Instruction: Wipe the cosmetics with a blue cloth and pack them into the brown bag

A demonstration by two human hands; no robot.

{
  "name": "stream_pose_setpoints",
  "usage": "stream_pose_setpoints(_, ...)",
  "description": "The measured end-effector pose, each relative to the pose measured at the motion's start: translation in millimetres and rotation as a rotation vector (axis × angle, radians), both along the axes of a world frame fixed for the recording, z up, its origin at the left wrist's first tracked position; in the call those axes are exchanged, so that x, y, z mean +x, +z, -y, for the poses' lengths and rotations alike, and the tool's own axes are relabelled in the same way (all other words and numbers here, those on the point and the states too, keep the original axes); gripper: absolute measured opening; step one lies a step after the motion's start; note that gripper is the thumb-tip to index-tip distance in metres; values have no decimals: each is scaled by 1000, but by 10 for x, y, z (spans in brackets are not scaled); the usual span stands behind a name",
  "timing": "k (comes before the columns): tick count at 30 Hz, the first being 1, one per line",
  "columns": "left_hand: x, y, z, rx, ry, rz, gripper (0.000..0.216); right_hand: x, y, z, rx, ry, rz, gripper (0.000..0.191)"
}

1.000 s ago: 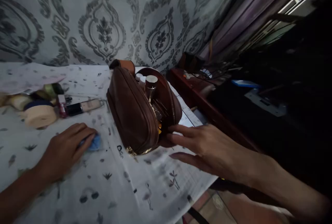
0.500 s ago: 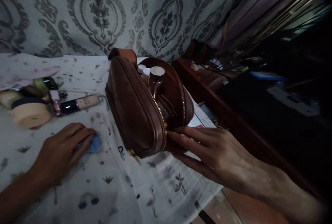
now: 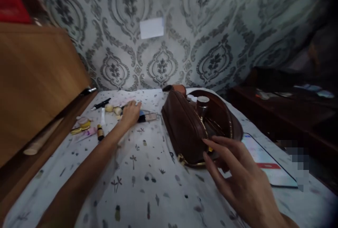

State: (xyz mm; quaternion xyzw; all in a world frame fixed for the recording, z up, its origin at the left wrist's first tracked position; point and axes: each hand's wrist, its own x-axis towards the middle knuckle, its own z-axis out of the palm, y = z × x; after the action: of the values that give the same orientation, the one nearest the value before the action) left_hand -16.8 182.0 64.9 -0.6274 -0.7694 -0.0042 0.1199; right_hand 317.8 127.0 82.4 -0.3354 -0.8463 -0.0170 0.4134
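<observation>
On the patterned white cloth stands an unzipped brown toiletry bag, holding a silver-capped bottle and smaller white-capped items. My right hand is at its near corner, fingers apart and nothing visible between them. Just past the fingertips, a small yellow bit shows at the opening. Further away on the left, my left hand reaches over a group of cosmetics. A small blue thing is close beside its fingers, behind a foundation tube. The left fingertips are partly hidden and blurred, so their grip is unclear.
Loose cosmetics include a black pen-like item, a white tube and a small dark bottle. A phone lies right of the bag. A wooden cabinet borders the left side; a patterned curtain hangs behind.
The view has swung left and back. My left hand has moved away from me to the cosmetics, and the blue thing is now behind the foundation tube. My right hand has drawn slightly off the bag.
</observation>
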Motion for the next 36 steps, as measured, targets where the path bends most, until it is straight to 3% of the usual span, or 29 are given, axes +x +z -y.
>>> stream_pose_setpoints(5,-73,43,-250,-84,62,59,27,-66,-114,170,4,167,-33,19)
stream_pose_setpoints(9,-46,66,-176,-56,51,97,26,-290,-225,251,-104,352,-26,18)
stream_pose_setpoints(15,152,141,461,49,-85,105,26,-778,-453,169,-511,481,-45,22)
stream_pose_setpoints(20,461,-78,1165,135,-300,223,22,-1284,-801,-40,-819,397,-143,42)
stream_pose_setpoints(24,484,-207,1496,188,-459,614,23,-1485,-986,-119,-747,428,-103,34)
stream_pose_setpoints(27,261,-165,1552,310,-357,836,18,-1492,-1002,-94,-729,407,-88,32)
stream_pose_setpoints(32,-65,-71,1462,634,-73,895,21,-1498,-832,47,-684,354,9,22)
stream_pose_setpoints(34,-27,-114,1415,647,-117,868,25,-1534,-737,126,-662,290,91,26)
stream_pose_setpoints(36,79,-219,1374,532,-276,817,26,-1578,-665,198,-667,198,182,34)
